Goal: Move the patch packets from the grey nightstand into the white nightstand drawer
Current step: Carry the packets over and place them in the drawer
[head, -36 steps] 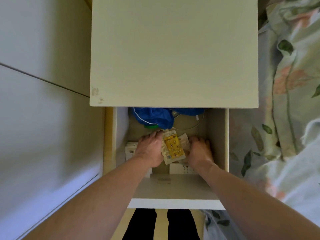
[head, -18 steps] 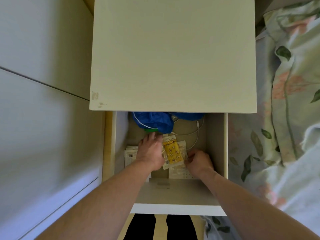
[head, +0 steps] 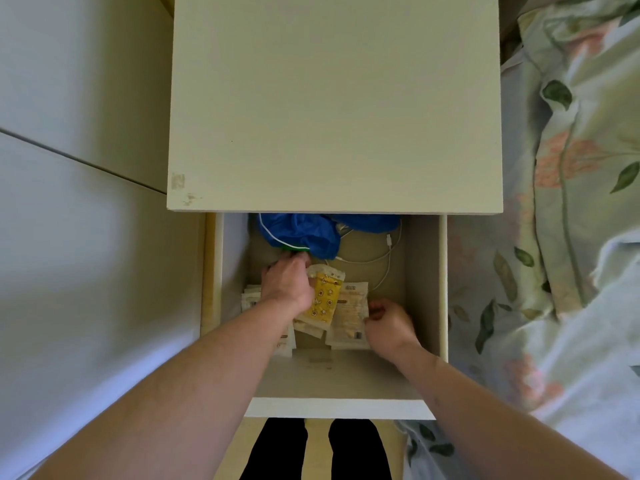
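At the drawer's [head: 426, 289] left wall a few pale packets [head: 250, 296] lie flat, half hidden under the left forearm. The left hand [head: 286, 284] reaches deep into the drawer, knuckles up, beside the yellow packet [head: 323, 296]; its fingertips are out of sight beneath the hand, so whether they pinch the packet's edge or only press near it I cannot tell. If they drag back carelessly, the yellow packet, which lies tilted over the others, could slide or flip and scatter the pile. Just behind the hand a blue bag [head: 304, 233] bulges forward; a snagged finger could pull it onto the packets. To the right a white packet [head: 348, 313] lies flat, partly under the yellow one. A white cable [head: 389, 261] loops behind it and could catch on a lifted corner. The right hand [head: 389, 323] sits at that packet's right edge, fingers curled, seemingly nipping the edge; a loose nip could crease it or drag it against the right wall.
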The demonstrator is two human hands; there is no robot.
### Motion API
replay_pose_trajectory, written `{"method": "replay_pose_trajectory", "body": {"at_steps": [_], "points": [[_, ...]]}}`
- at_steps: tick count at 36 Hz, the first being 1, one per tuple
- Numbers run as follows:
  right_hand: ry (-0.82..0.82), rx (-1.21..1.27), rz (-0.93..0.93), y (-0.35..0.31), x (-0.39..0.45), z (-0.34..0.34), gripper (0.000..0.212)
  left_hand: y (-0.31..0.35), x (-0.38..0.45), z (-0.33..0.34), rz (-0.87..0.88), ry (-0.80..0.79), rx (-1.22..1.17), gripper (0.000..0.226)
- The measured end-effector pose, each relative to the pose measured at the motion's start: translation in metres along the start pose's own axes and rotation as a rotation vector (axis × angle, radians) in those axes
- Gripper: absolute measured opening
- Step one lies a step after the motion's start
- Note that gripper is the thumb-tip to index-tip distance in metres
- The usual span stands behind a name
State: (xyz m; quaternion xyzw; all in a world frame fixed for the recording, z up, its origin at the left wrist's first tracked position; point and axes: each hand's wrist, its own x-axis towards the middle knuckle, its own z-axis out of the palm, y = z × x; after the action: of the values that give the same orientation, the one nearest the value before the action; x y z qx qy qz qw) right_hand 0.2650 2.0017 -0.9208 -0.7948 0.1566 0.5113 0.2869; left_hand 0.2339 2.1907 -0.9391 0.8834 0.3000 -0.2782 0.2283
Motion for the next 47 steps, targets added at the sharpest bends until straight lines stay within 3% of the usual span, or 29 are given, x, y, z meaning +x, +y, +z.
{"method": "replay_pose_trajectory", "body": {"at_steps": [6, 14, 20, 22, 27, 32, 37, 42, 47], "points": [[0.052, -0.053, -0.140, 0.007, -0.029, -0.016, 0.021, 0.004, -0.005, -0.001, 0.013, 0.025, -0.006, 0.016], [0.023, 0.085, -0.036, 0.006, -0.021, -0.022, 0.026, 0.000, -0.015, 0.003, -0.042, -0.064, -0.095, 0.022], [-0.023, 0.109, 0.082, 0.004, -0.007, -0.010, 0.026, -0.011, -0.017, 0.005, 0.257, -0.011, 0.245, 0.073], [-0.034, 0.097, 0.077, 0.002, -0.007, -0.004, 0.023, -0.013, -0.016, 0.001, 0.330, -0.034, 0.338, 0.069], [-0.082, 0.053, 0.080, -0.008, -0.007, 0.014, 0.021, -0.022, -0.013, -0.004, 0.337, -0.032, 0.367, 0.030], [-0.115, -0.062, 0.059, -0.024, -0.009, 0.033, 0.014, -0.029, -0.017, -0.018, 0.295, 0.044, 0.246, 0.042], [-0.107, -0.339, -0.021, -0.029, -0.017, 0.048, 0.018, -0.041, -0.028, -0.038, 0.258, 0.048, 0.215, 0.042], [-0.077, -0.408, -0.054, -0.030, -0.038, 0.045, 0.018, -0.037, -0.052, -0.060, 0.291, 0.083, 0.212, 0.044], [-0.075, -0.411, -0.115, -0.035, -0.086, 0.010, 0.046, -0.021, -0.093, -0.095, 0.301, 0.080, 0.116, 0.037]]}}
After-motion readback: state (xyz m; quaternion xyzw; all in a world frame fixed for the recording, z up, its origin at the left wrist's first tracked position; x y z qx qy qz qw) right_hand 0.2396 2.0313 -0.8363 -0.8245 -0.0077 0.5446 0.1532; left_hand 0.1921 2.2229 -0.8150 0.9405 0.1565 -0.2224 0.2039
